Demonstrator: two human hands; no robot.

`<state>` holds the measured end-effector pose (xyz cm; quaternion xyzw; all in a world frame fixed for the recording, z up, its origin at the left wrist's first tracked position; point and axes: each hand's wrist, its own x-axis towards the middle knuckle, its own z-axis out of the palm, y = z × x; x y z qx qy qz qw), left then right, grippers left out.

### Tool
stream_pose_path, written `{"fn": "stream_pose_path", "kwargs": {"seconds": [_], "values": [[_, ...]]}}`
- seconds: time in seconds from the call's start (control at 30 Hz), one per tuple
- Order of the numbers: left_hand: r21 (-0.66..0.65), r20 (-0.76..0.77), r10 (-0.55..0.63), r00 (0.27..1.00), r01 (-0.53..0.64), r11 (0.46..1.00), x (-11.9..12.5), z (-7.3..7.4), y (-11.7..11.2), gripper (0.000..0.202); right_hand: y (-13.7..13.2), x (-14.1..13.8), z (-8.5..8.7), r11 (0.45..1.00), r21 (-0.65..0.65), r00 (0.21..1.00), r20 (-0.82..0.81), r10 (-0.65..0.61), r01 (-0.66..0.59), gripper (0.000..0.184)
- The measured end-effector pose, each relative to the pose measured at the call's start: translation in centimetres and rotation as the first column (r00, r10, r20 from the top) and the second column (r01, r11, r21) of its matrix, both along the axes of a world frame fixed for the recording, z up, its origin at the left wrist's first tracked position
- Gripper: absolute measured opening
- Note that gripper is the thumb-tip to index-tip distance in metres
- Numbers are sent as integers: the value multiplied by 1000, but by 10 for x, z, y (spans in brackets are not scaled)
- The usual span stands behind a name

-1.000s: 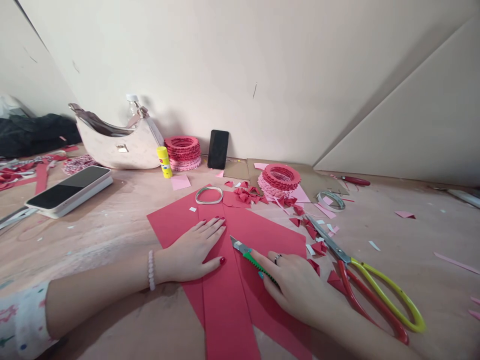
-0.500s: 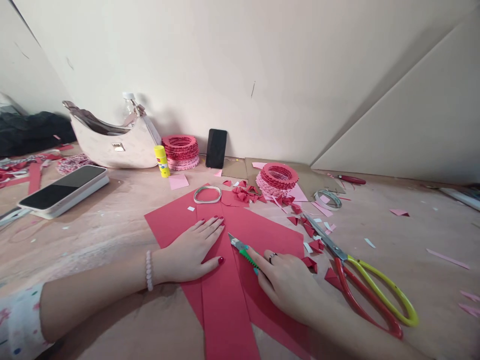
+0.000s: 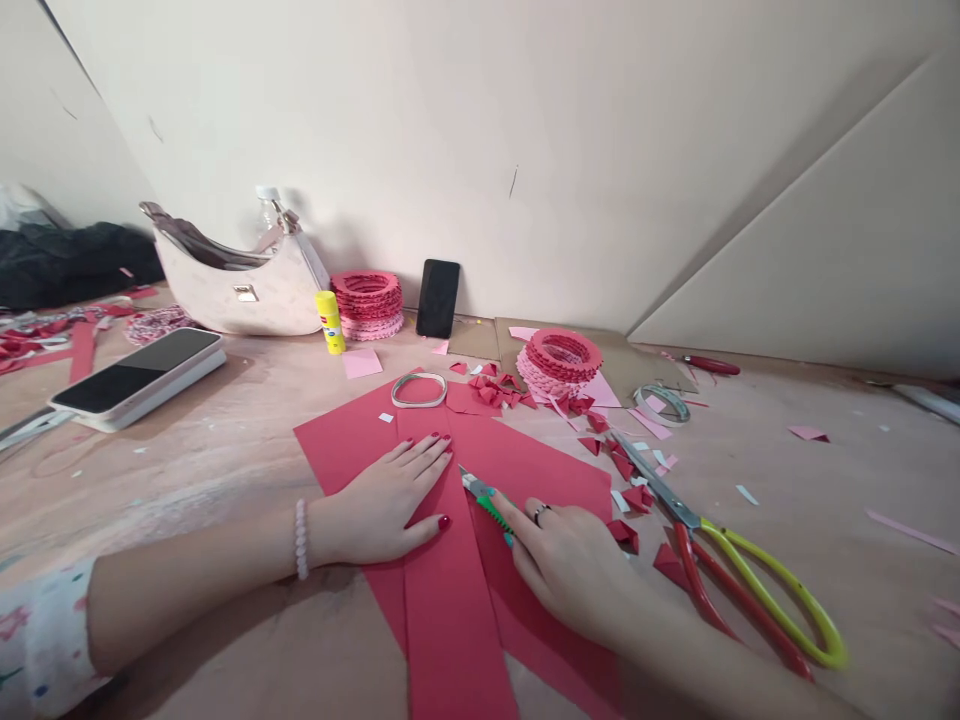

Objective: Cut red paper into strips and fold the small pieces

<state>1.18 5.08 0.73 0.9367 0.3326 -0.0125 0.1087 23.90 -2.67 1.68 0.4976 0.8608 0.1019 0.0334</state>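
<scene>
Red paper (image 3: 525, 465) lies spread on the floor as I watch the left hand (image 3: 382, 500) press flat on it, fingers splayed, along the centre strip's edge. The right hand (image 3: 577, 570) grips a green craft knife (image 3: 480, 495), blade at that edge. Scissors (image 3: 735, 580) and red scraps (image 3: 626, 495) crowd the right; bare floor (image 3: 210, 470) opens leftward.

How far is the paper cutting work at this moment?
Done: stacked paper rings and a heap of folded red pieces lie behind. In hand: the left hand presses the red sheet flat; the right hand holds the knife, blade on the sheet. Left: wide parts of the sheet look uncut.
</scene>
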Motion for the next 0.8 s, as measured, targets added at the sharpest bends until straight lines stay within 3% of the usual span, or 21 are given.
{"fn": "stream_pose_path", "kwargs": {"seconds": [0.37,0.63,0.8], "values": [[9,21,30,999,-30,1000,-2,-6,-1,69,6,-9,2,999,-28,997,75,-29,31,48],[-12,22,29,999,-29,1000,0,1,-2,68,5,-3,-2,1000,-3,997,76,-29,30,47],[-7,51,18,999,-17,1000,-1,-2,-1,68,7,-5,-2,1000,8,997,72,-28,27,47]]}}
